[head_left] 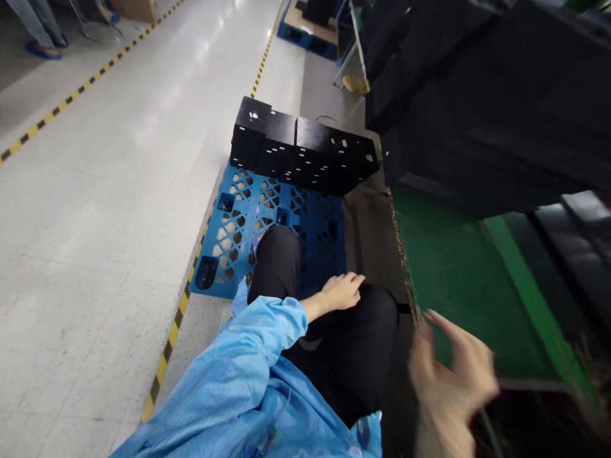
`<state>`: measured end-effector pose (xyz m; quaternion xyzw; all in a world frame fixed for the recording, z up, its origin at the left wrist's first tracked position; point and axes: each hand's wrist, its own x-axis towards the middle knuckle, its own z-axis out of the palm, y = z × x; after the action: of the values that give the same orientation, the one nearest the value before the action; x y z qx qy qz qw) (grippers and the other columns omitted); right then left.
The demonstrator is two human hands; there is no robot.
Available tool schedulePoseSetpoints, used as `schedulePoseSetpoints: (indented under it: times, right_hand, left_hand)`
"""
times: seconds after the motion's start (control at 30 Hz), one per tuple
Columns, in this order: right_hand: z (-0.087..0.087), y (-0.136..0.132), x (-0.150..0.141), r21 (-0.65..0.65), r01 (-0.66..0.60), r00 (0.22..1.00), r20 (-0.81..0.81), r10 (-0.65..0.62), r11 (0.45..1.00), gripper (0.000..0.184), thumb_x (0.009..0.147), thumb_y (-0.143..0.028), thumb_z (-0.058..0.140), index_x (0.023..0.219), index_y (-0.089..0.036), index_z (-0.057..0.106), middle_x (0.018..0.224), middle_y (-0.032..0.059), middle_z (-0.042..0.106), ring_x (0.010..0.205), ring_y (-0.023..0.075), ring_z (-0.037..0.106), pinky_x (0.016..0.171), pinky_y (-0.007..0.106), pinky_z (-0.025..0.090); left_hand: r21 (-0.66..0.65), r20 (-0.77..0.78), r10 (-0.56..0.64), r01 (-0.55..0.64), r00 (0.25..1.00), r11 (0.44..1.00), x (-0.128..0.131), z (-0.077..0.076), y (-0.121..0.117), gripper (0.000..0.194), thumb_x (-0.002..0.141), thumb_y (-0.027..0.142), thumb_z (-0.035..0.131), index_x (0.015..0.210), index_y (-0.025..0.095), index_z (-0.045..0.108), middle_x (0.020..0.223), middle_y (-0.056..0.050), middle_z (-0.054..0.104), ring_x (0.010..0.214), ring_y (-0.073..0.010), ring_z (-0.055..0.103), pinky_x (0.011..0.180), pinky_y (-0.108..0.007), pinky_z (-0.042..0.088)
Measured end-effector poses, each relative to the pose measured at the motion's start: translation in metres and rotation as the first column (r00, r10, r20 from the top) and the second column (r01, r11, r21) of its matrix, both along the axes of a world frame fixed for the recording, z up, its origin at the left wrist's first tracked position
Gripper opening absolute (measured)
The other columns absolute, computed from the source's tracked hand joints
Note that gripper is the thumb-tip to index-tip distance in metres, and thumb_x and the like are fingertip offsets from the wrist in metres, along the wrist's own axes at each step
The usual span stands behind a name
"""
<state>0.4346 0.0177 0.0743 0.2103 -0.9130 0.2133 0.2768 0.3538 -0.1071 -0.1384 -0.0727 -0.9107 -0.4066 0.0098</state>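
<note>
My left hand [342,291] rests flat on my black trouser leg [281,267], fingers stretched out and holding nothing; a light blue sleeve [258,343] covers the arm. My right hand [451,375] hovers blurred at the lower right over the edge of a green work surface [453,273], fingers apart and empty. One knee is raised above a blue plastic pallet [238,216]. A row of black boxes [300,152] with small white labels stands at the far end of that pallet.
A large black machine or cover [487,102] overhangs the green surface at the upper right. A yellow-black floor line [176,318] runs along the pallet's left edge beside a grey aisle floor [95,222]. Another person's feet [42,41] show at the top left.
</note>
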Motion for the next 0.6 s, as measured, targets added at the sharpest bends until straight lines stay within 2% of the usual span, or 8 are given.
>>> schedulePoseSetpoints:
  times: [0.07,0.17,0.23,0.3,0.43,0.53,0.6]
  right_hand:
    - [-0.028,-0.038,-0.027,-0.082,-0.155,0.979,0.117,0.164,0.984,0.027,0.107,-0.041,0.065,0.12,-0.023,0.079,0.114,0.0134,0.08,0.107,0.0317,0.075,0.102,0.054,0.06]
    - [-0.064,-0.083,-0.07,-0.205,-0.26,0.906,0.286,0.312,0.944,0.028,0.107,-0.042,0.062,0.119,-0.021,0.077,0.118,0.012,0.078,0.11,0.0293,0.074,0.104,0.051,0.06]
    - [-0.085,-0.097,-0.1,-0.238,-0.277,0.861,0.368,0.35,0.931,0.03,0.107,-0.044,0.061,0.121,-0.022,0.077,0.122,0.0116,0.077,0.113,0.0286,0.073,0.105,0.05,0.059]
    - [-0.105,-0.1,-0.134,-0.251,-0.266,0.838,0.418,0.352,0.931,0.032,0.106,-0.045,0.06,0.123,-0.022,0.077,0.124,0.0116,0.076,0.115,0.0283,0.072,0.108,0.049,0.058]
    - [-0.153,-0.101,-0.217,-0.275,-0.102,0.775,0.58,0.25,0.956,0.039,0.1,-0.045,0.062,0.127,-0.021,0.076,0.131,0.0113,0.075,0.12,0.0265,0.07,0.112,0.043,0.054]
    - [-0.201,-0.109,-0.287,-0.226,0.071,0.696,0.709,0.114,0.972,0.041,0.098,-0.039,0.061,0.13,-0.016,0.073,0.131,0.0132,0.075,0.117,0.026,0.071,0.109,0.04,0.056]
    - [-0.238,-0.118,-0.331,-0.157,0.178,0.63,0.776,0.01,0.971,0.037,0.102,-0.035,0.06,0.13,-0.013,0.071,0.125,0.0146,0.076,0.113,0.026,0.072,0.104,0.041,0.058]
  left_hand:
    - [-0.032,0.056,0.035,-0.033,0.998,0.999,0.004,0.002,-0.018,0.055,0.111,0.032,0.042,0.163,0.016,0.042,0.149,-0.019,0.059,0.128,-0.0322,0.067,0.107,-0.046,0.058]
    - [-0.111,0.16,0.065,-0.047,0.985,0.993,0.0,0.002,-0.039,0.049,0.11,0.033,0.05,0.154,0.013,0.053,0.144,-0.02,0.062,0.125,-0.0333,0.068,0.106,-0.048,0.058]
    - [-0.169,0.245,0.065,-0.024,0.967,0.985,-0.012,-0.001,-0.041,0.049,0.107,0.037,0.061,0.15,0.014,0.058,0.144,-0.019,0.063,0.127,-0.0335,0.067,0.108,-0.051,0.057]
    - [-0.225,0.338,0.053,0.025,0.94,0.974,-0.03,-0.007,-0.034,0.051,0.103,0.039,0.072,0.146,0.015,0.062,0.147,-0.017,0.063,0.132,-0.0343,0.064,0.114,-0.056,0.053]
    - [-0.263,0.467,-0.053,0.196,0.883,0.945,-0.07,-0.021,-0.01,0.045,0.089,0.028,0.085,0.132,0.018,0.075,0.138,-0.017,0.072,0.131,-0.0384,0.066,0.115,-0.063,0.05]
    - [-0.24,0.467,-0.168,0.308,0.868,0.921,-0.102,-0.027,-0.002,0.043,0.08,0.021,0.086,0.123,0.019,0.082,0.128,-0.02,0.077,0.123,-0.0411,0.07,0.112,-0.061,0.052]
    - [-0.256,0.452,-0.187,0.328,0.872,0.91,-0.123,-0.031,-0.001,0.049,0.076,0.02,0.086,0.125,0.019,0.083,0.132,-0.023,0.074,0.129,-0.0463,0.066,0.115,-0.066,0.049]
